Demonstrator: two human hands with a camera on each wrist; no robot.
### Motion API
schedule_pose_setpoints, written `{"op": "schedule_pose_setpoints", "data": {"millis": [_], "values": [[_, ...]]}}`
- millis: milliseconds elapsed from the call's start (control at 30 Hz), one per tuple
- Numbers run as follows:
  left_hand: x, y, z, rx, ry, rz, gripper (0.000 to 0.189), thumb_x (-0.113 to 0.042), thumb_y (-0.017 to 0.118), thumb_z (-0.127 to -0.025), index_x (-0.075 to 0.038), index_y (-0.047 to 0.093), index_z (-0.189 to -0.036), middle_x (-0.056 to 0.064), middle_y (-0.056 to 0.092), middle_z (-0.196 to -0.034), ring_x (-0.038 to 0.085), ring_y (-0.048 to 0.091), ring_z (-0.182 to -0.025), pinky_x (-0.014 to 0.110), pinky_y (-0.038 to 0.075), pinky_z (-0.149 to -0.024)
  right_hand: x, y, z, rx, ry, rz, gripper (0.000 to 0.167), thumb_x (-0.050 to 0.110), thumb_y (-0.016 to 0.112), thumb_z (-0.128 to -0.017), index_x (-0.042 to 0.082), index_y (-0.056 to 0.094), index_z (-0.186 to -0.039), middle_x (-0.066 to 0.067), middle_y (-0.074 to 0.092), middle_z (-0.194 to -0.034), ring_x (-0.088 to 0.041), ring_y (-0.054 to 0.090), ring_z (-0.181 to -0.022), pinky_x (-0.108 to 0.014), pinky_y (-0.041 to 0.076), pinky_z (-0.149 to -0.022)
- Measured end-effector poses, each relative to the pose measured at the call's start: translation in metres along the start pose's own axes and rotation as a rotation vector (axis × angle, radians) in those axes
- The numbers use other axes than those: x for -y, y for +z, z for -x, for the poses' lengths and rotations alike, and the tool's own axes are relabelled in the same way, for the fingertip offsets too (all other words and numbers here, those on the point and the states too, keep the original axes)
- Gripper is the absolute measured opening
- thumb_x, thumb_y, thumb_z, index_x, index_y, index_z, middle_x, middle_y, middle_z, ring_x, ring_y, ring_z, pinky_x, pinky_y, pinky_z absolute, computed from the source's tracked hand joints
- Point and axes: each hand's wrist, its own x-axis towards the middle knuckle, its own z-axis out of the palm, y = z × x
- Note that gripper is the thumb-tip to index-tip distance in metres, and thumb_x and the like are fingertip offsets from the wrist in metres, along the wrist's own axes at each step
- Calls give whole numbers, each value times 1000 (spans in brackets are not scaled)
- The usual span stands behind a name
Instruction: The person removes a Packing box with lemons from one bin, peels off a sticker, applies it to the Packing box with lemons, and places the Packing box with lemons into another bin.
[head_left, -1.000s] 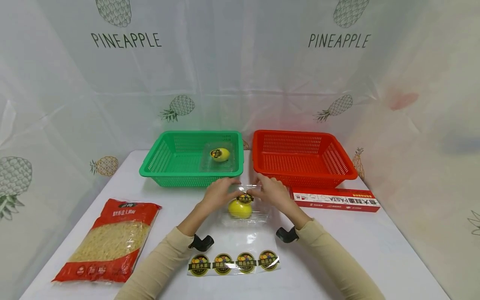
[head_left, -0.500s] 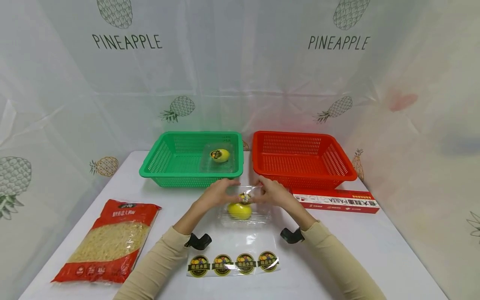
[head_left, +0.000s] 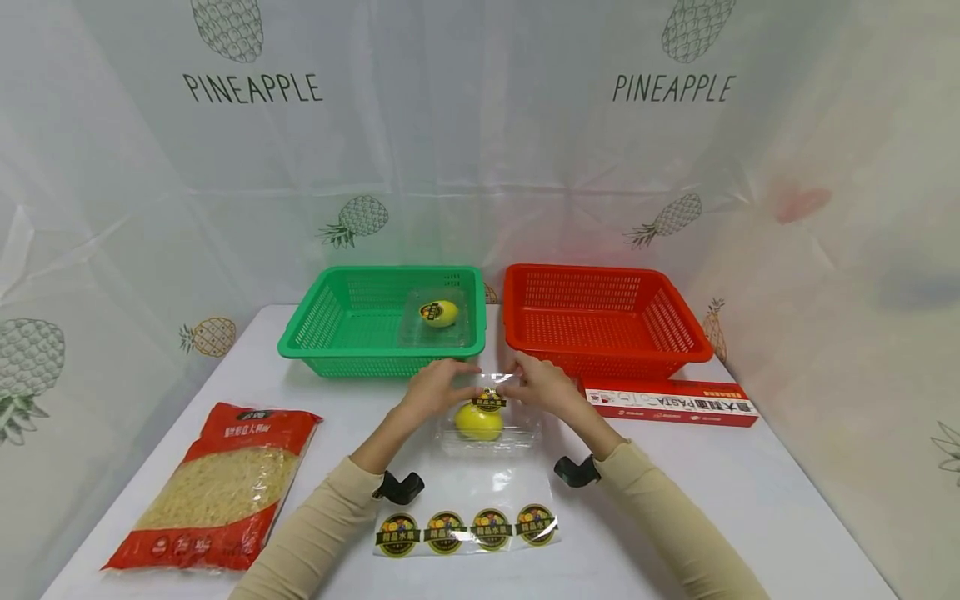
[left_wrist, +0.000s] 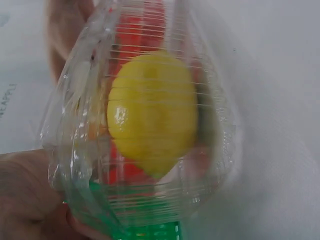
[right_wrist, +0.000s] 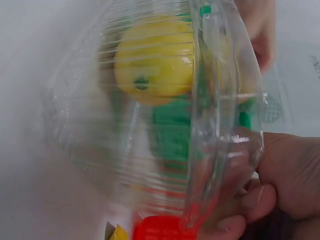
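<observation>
A clear plastic clamshell box (head_left: 517,437) with a yellow lemon (head_left: 478,423) inside lies mid-table, its lid down. On the lid sits a round black-and-gold sticker (head_left: 489,402). My left hand (head_left: 433,392) grips the box's far left part, thumb on the lid beside the sticker. From the right, my right hand (head_left: 547,387) holds the far edge, its thumb also at the sticker. Ribbed plastic and the lemon (left_wrist: 152,110) fill the left wrist view. In the right wrist view, curled fingers (right_wrist: 260,196) show beside the lid rim; the far fingertips are partly hidden.
Behind the hands stand a green basket (head_left: 390,364), holding another boxed lemon (head_left: 439,313), and a red basket (head_left: 600,358). A red-and-white pasta box (head_left: 675,402) lies at right, a pasta bag (head_left: 217,483) at left. A sticker sheet (head_left: 480,487) lies nearest me.
My thumbs have shifted slightly over the sticker, covering more of it half a second ago and less now. The box and both hands stay in nearly the same place.
</observation>
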Motion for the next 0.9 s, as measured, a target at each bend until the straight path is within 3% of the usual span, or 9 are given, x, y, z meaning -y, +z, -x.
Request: {"op": "schedule_pose_setpoints", "data": {"millis": [167, 300, 467, 633, 767, 900], "values": [[-4, 6, -3, -61, -50, -65, 38, -44, 72, -87, -20, 72, -117, 0, 72, -118, 25, 65, -113, 44, 55, -80, 10, 3, -1, -86, 69, 125, 46, 45, 77, -81, 9, 64, -108, -4, 71, -88, -17, 58, -62, -28, 47, -52], [-6, 7, -3, -61, -55, -54, 38, -42, 72, -88, -18, 72, -117, 3, 72, -118, 27, 66, -110, 46, 55, -79, 13, 4, 1, -101, 85, 152, 45, 46, 76, -82, 11, 63, -107, -4, 72, -91, -17, 57, -62, -28, 46, -51], [1, 4, 2, -37, 6, 38, 39, -28, 72, -90, -10, 69, -124, 8, 69, -125, 29, 62, -119, 47, 52, -94, 10, 4, 6, -78, 78, 77, 45, 42, 77, -83, 11, 64, -113, -7, 74, -97, -16, 61, -68, -26, 48, -55], [9, 0, 10, -20, 64, 158, 43, -19, 71, -90, -4, 63, -130, 16, 63, -132, 33, 55, -128, 51, 41, -109, 4, 3, 13, -56, 24, -3, 50, 34, 77, -84, 9, 61, -124, -2, 67, -75, -13, 56, -62, -24, 44, -53], [14, -2, 17, -44, 85, 186, 42, -17, 69, -92, -3, 61, -130, 17, 62, -133, 34, 55, -128, 50, 42, -109, -1, 0, 17, -60, -58, -61, 50, 29, 77, -84, 10, 59, -127, 1, 58, -66, -12, 50, -56, -22, 40, -49], [17, -5, 23, -66, 93, 197, 39, -14, 66, -94, -2, 61, -131, 17, 60, -135, 33, 56, -126, 46, 52, -97, -8, -3, 21, -78, -123, -118, 45, 26, 76, -85, 8, 63, -124, 0, 58, -68, -10, 49, -57, -21, 39, -49]]}}
